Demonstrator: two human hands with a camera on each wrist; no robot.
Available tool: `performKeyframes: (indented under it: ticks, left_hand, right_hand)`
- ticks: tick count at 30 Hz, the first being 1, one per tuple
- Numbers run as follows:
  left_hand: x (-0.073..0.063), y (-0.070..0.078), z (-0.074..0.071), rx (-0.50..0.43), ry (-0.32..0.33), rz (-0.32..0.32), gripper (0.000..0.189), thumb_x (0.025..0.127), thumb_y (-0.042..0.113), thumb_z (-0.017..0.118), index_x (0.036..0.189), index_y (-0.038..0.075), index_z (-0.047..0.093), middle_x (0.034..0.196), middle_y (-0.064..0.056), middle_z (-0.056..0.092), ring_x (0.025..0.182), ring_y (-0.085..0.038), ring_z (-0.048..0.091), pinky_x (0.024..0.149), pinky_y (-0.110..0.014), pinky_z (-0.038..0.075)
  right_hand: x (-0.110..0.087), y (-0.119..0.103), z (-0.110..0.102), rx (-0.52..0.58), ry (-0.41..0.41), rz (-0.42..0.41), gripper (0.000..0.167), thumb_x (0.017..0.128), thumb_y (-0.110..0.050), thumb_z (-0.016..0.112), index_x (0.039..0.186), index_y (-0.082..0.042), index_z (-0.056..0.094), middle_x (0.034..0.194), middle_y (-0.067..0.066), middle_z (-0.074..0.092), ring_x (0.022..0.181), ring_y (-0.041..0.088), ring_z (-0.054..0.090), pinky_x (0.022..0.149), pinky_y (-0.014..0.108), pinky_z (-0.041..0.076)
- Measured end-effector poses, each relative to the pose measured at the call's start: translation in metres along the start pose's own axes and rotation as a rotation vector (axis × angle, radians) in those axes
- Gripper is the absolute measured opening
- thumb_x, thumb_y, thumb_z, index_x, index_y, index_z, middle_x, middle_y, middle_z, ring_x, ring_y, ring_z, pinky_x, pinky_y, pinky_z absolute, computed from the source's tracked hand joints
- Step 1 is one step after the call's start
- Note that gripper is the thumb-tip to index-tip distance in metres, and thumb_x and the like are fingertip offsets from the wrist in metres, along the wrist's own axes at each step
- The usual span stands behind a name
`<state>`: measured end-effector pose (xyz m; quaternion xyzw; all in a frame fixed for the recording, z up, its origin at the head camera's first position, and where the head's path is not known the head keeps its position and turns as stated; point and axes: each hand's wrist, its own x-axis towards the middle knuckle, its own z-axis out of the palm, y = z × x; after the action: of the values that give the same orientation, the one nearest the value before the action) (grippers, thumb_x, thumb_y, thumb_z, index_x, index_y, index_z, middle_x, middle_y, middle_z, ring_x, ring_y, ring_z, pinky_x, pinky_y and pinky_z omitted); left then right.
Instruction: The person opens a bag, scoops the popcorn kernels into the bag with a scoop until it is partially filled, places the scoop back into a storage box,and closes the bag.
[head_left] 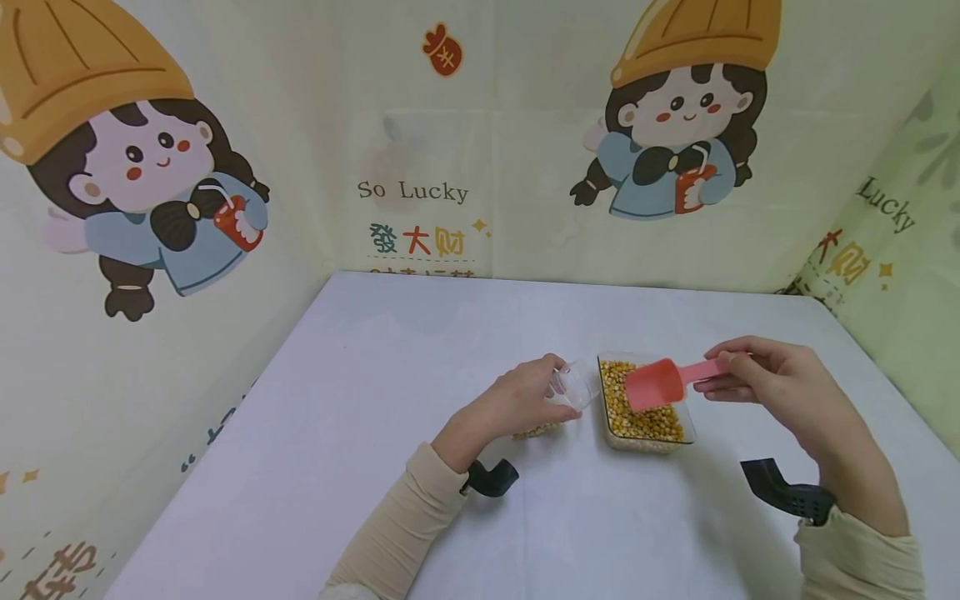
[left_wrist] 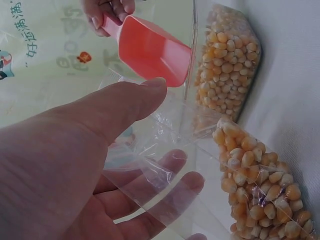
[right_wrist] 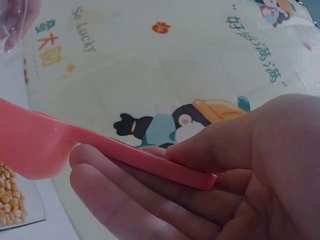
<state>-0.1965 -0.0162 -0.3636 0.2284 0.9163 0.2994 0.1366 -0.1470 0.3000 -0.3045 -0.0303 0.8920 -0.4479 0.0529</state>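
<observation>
In the head view my left hand (head_left: 525,393) holds a clear plastic bag (head_left: 573,385) by its mouth. In the left wrist view the thumb and fingers of that hand stand apart at the bag's top, and corn kernels (left_wrist: 265,190) fill its lower part. My right hand (head_left: 780,379) pinches the handle of a pink scoop (head_left: 656,385) between thumb and fingers. The scoop's bowl, with no kernels showing in it, hangs over a clear rectangular container (head_left: 686,433) of yellow corn kernels (head_left: 637,421). The bag's mouth is just left of the container.
The white-covered table (head_left: 420,350) extends around the bag and container. Printed cloth walls (head_left: 525,167) with cartoon figures rise behind and at both sides. A black wrist mount (head_left: 787,492) sits on the right forearm, another (head_left: 491,478) on the left.
</observation>
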Motion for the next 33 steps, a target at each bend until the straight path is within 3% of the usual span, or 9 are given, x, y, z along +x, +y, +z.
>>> performKeyframes:
  ticks: [10,19,33]
  left_hand:
    - [-0.0007,-0.0022,0.0004,-0.008,0.015,0.045,0.065,0.086,0.043,0.075,0.137,0.013,0.049,0.113,0.0,0.067,0.099,-0.011,0.064,0.077,-0.024,0.05]
    - [-0.0002,-0.003,0.0007,-0.002,0.016,0.045,0.066,0.086,0.044,0.075,0.138,0.014,0.048,0.112,0.003,0.066,0.098,-0.01,0.063,0.078,-0.025,0.05]
    - [-0.0006,-0.0022,0.0009,-0.017,0.006,0.035,0.066,0.086,0.043,0.075,0.139,0.014,0.048,0.114,0.003,0.066,0.101,-0.01,0.064,0.079,-0.025,0.05]
  right_hand:
    - [0.0013,0.0013,0.0,-0.03,-0.026,0.011,0.047,0.107,-0.033,0.043,0.133,0.006,0.05,0.105,0.014,0.073,0.085,0.014,0.075,0.076,0.02,0.057]
    - [0.0019,0.0042,-0.0012,-0.073,-0.025,0.043,0.048,0.106,-0.034,0.043,0.131,0.006,0.052,0.106,0.015,0.073,0.085,0.011,0.074,0.076,0.022,0.057]
    - [0.0014,0.0013,0.0028,-0.125,0.052,0.082,0.046,0.106,-0.029,0.043,0.128,0.011,0.052,0.099,0.018,0.073,0.078,0.013,0.074,0.07,0.026,0.059]
